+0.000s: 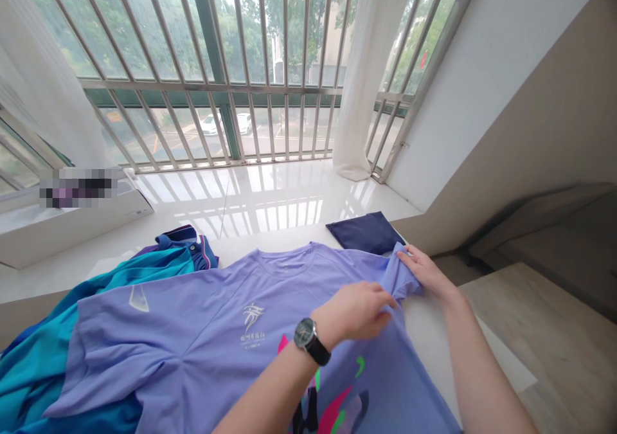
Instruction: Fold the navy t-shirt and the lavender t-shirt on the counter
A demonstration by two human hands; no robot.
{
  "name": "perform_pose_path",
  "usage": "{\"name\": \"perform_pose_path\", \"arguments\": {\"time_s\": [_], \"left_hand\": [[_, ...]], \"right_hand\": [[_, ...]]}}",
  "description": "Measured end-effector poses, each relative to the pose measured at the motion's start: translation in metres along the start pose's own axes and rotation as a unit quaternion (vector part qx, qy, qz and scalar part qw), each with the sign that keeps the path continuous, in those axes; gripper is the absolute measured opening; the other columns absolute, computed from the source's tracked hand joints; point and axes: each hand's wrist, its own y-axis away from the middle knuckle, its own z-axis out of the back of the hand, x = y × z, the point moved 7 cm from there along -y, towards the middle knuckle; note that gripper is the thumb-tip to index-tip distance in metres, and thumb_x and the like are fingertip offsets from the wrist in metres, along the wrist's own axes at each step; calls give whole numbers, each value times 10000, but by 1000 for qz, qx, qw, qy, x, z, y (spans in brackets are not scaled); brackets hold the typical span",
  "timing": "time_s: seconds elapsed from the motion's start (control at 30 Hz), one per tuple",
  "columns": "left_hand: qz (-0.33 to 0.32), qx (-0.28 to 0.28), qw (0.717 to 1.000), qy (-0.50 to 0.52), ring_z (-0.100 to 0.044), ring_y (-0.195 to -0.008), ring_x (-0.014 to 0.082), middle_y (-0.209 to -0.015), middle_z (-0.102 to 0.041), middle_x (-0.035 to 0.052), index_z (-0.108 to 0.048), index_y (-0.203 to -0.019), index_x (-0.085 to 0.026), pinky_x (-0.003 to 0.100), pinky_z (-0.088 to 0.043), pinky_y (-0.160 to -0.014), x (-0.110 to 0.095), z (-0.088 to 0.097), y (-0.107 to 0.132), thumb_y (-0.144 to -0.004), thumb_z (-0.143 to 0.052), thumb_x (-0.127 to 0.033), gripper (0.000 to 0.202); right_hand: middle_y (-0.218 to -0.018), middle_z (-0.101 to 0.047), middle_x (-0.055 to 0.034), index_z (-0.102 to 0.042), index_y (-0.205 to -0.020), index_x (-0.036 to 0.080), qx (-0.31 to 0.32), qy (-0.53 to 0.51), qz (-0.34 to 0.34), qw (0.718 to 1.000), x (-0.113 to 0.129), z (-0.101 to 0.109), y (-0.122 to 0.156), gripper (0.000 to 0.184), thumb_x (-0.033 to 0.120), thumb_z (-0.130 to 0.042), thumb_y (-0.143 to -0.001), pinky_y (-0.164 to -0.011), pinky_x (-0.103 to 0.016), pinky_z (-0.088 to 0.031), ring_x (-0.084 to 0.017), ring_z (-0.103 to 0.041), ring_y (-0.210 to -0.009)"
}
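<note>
the lilac shirt lies flat, front up, across the lower middle of the frame. both hands are at its sleeve, right of centre. the left hand, wearing a watch, pinches the cloth. the right hand grips the sleeve's end. a navy cloth lies just above, and a teal garment lies at lower left.
</note>
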Motion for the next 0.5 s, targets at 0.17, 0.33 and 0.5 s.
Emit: {"name": "perform_pose_path", "arguments": {"time_s": [0.17, 0.33, 0.5], "left_hand": [[206, -106, 964, -134, -458, -1295, 294, -1367, -513, 151, -490, -1323, -193, 453, -362, -1079, 92, 22, 27, -951, -485, -329, 396], [266, -85, 947, -160, -356, -1386, 309, -1494, -417, 151, -453, -1392, -188, 484, -289, -1128, 120, 16, 42, -947, -480, -461, 522], [296, -71, 933, -192, -469, -1269, 330, -1350, -554, 174, -572, -1242, -163, 498, -365, -1034, 114, 31, 33, -945, -476, -466, 436]], "right_hand": [[-654, -628, 13, -580, -876, 235, 8, 67, -7, 998, 0, -5, 2, 416, 629, -609, -747, -537, -284, -460, -178, -600, -593], [-714, -685, -25, -647, -825, 222, -20, 146, 12, 989, 0, 3, 0, 343, 551, -620, -730, -594, -299, -476, -206, -628, -668], [-692, -712, -41, -708, -706, 218, -12, 192, -3, 981, 0, 8, 2, 332, 543, -639, -710, -604, -315, -480, -239, -644, -679]]}}
